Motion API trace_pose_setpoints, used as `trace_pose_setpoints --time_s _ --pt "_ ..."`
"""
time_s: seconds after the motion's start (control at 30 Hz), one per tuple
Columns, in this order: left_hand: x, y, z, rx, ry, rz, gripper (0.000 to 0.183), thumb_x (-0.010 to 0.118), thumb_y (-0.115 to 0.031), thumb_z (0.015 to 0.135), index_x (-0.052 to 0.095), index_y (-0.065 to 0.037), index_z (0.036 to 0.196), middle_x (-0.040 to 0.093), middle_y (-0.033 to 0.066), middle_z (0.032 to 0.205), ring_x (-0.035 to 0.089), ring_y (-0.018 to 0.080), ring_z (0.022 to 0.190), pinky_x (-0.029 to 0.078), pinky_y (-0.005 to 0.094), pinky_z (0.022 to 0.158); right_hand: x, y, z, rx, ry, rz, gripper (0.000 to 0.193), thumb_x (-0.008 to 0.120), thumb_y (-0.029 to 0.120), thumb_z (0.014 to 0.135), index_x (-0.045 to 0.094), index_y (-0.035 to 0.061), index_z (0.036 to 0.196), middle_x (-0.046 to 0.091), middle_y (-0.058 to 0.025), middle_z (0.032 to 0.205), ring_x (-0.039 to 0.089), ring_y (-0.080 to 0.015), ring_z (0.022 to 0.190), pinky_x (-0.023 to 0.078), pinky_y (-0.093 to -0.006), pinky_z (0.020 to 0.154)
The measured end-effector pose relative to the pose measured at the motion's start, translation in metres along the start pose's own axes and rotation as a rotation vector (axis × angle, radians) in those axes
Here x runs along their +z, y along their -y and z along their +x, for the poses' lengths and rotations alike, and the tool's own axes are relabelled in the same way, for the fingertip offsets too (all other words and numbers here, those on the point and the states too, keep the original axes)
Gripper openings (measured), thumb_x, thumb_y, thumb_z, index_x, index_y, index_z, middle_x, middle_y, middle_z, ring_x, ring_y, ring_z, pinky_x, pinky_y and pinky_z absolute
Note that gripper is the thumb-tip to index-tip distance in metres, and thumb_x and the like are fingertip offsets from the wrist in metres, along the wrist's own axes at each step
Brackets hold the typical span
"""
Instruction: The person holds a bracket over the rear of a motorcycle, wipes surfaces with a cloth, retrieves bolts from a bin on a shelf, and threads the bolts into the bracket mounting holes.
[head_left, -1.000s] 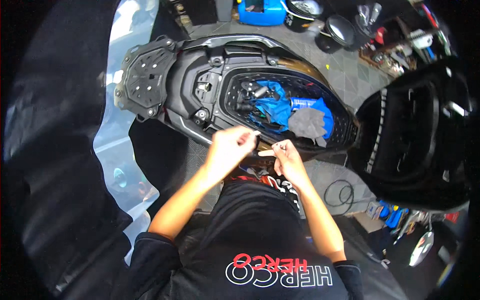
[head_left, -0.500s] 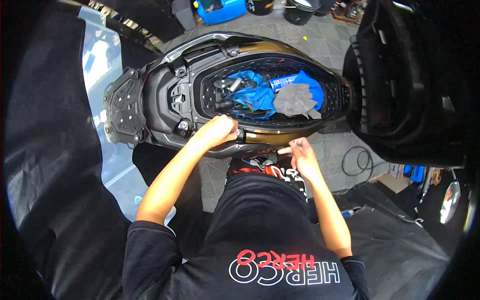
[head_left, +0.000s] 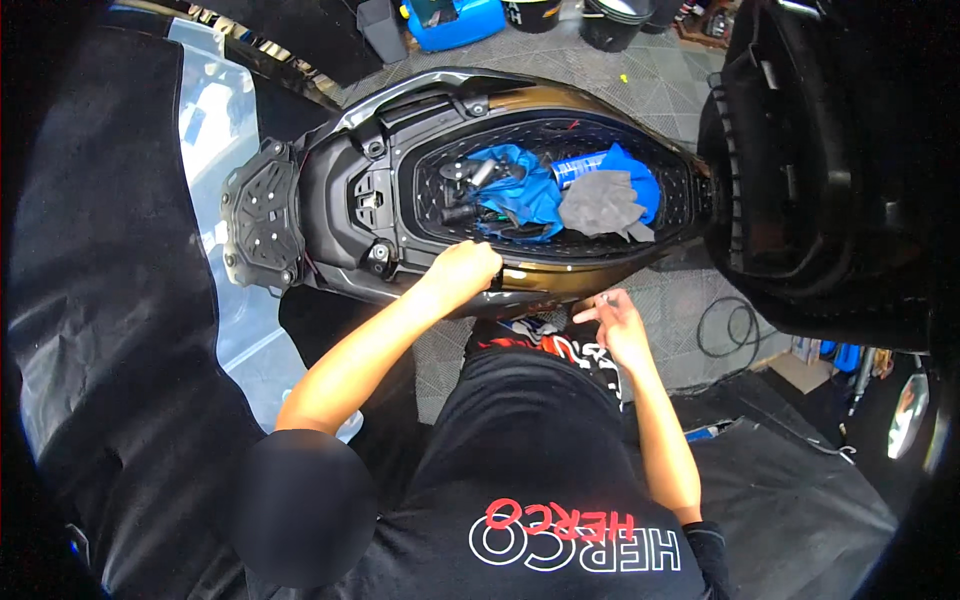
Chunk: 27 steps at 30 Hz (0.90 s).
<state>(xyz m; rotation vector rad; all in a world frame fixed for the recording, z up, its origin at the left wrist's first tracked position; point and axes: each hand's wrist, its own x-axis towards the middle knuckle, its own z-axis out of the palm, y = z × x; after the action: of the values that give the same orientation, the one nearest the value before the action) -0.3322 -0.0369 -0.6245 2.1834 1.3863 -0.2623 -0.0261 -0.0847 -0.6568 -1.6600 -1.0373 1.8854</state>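
Scooter body [head_left: 520, 285]: seat raised, storage tub open; near rim runs under both hands.
Left hand [head_left: 462, 272]: curled closed over the tub's near rim, gripping the panel edge.
Right hand [head_left: 620, 318]: just below the rim, fingers pinched narrow; what it holds is too small to tell.
Tub contents: blue cloth [head_left: 525, 190], grey rag [head_left: 600, 205].
Raised seat [head_left: 810, 180]: right of the tub.

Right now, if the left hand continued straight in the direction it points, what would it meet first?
The left hand rests on the near rim of the scooter's storage compartment and points into it. Going straight on, it would probably first meet the blue cloth and the dark items beside it, though depth is hard to judge.
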Motion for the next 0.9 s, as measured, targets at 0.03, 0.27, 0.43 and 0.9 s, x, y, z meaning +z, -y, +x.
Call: trace_pose_setpoints --time_s 0.03,0.27,0.43,0.9 --pt "0.001 0.001 0.001 -0.006 -0.002 -0.002 0.010 0.068 -0.010 0.076 0.071 -0.001 0.079 0.069 0.0191 0.081 0.072 0.0350 0.079 0.059 0.0446 0.071 0.000 0.000 0.001 0.013 0.009 -0.018 0.016 0.046 0.017 0.106 0.051 0.0012 0.107 0.072 -0.0157 0.087 0.044 -0.0060 0.042 0.034 -0.0205 0.038" --pt "0.005 0.013 0.006 -0.030 0.036 -0.128 0.013 0.069 -0.009 0.074 0.072 -0.001 0.083 0.069 0.0225 0.083 0.071 0.0381 0.082 0.058 0.0459 0.075 0.006 0.005 0.001 0.029 0.021 -0.092 0.016 0.049 0.019 0.105 0.053 0.0035 0.108 0.073 -0.0119 0.083 0.042 -0.0055 0.041 0.033 -0.0214 0.038" --pt "0.011 0.017 0.002 -0.014 -0.043 -0.235 0.015 0.070 -0.010 0.073 0.073 -0.004 0.086 0.069 0.0194 0.084 0.069 0.0378 0.087 0.056 0.0462 0.079 0.005 0.007 0.001 0.019 0.007 -0.141 0.016 0.049 0.019 0.105 0.053 0.0042 0.109 0.073 -0.0109 0.080 0.041 -0.0054 0.040 0.031 -0.0221 0.037" --pt "0.022 0.018 0.005 -0.153 -0.118 0.035 0.036 0.081 -0.037 0.071 0.070 -0.004 0.079 0.070 0.0147 0.077 0.071 0.0324 0.075 0.055 0.0428 0.068 0.004 0.009 -0.002 0.060 -0.006 -0.206 0.021 0.054 0.023 0.102 0.056 0.0038 0.108 0.073 -0.0061 0.074 0.049 -0.0087 0.042 0.037 -0.0275 0.041"
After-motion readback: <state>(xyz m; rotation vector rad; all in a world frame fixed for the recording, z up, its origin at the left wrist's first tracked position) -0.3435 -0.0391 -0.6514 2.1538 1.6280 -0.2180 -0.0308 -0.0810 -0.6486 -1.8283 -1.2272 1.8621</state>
